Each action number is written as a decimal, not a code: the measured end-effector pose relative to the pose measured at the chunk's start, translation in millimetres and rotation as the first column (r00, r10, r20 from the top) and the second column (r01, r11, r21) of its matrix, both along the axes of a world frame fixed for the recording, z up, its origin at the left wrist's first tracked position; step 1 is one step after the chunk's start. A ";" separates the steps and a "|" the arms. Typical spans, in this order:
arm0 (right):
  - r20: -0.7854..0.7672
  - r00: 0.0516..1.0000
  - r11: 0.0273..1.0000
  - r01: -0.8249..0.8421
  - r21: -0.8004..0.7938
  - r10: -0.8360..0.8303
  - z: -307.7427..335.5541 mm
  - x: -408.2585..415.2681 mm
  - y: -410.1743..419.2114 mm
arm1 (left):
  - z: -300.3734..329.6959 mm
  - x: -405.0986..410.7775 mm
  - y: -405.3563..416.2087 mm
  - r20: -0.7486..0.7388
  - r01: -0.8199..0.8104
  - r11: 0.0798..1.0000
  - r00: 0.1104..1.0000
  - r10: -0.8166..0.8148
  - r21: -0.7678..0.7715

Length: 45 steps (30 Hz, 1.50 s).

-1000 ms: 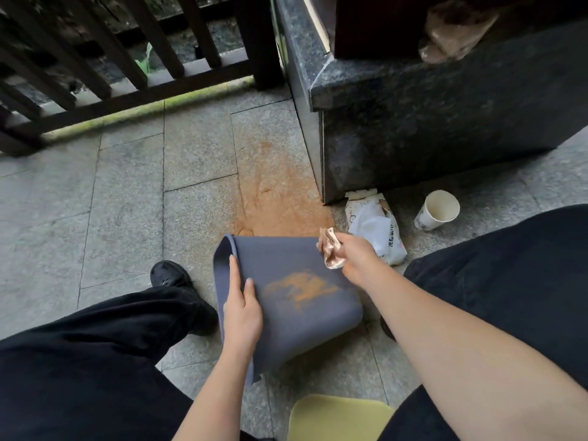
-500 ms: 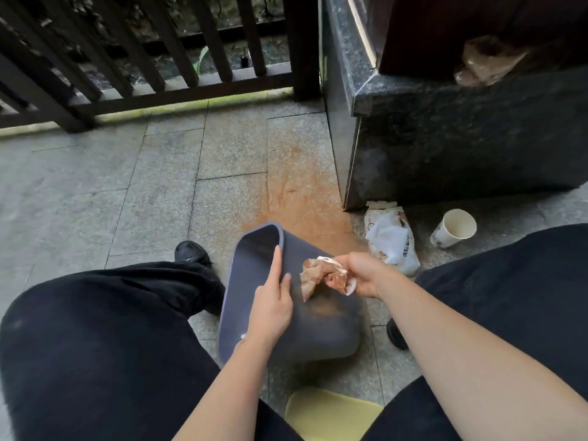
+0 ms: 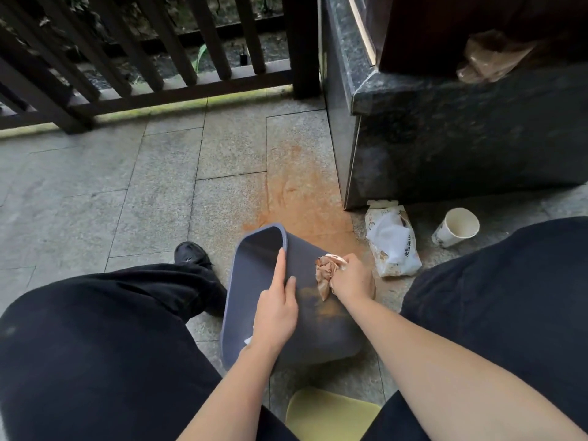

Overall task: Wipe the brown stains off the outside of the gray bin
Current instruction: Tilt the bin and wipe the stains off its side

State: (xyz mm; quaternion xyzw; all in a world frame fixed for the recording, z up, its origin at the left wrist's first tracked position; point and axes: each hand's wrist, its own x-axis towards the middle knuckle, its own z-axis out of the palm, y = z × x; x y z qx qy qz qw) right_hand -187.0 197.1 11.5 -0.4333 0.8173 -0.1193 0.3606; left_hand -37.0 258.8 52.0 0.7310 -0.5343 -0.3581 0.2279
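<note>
Both hands are engaged. Left hand [image 3: 276, 308] lies flat with straight fingers on the upper wall of the gray plastic bin [image 3: 321, 332], steadying it. Right hand [image 3: 351, 278] is clenched around a crumpled, brown-soiled paper wipe [image 3: 326, 275], pressing it to the bin wall.

Position: the bin lies on its side on the stone-tiled floor [image 3: 152, 198], between the person's knees, mouth toward 11 o'clock.

Risk, as judged: the wipe looks saturated, so further strokes may smear residue rather than lift it. The bin could roll or slide under pressure, since only a flat palm restrains it.

Condition: a brown stain [image 3: 321, 305] streaks the wall just at 6 o'clock of the wipe; matching discolouration marks the floor at 12 o'clock of the bin.
</note>
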 end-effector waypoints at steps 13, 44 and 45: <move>0.010 0.968 0.922 -0.237 -0.305 0.252 -1.2 12.3 1.4 | -4.7 -3.7 -6.1 0.015 -0.021 0.998 1.000 0.022 -0.063; 0.473 0.724 0.861 0.469 0.196 -0.503 -22.2 -24.3 -27.8 | -6.7 -11.0 -11.2 -0.094 0.039 0.999 0.995 -0.035 0.038; 0.481 0.682 0.829 0.510 0.228 -0.552 -19.7 -28.0 -28.2 | -5.5 -15.4 -5.8 -0.091 0.074 0.997 0.993 -0.070 0.033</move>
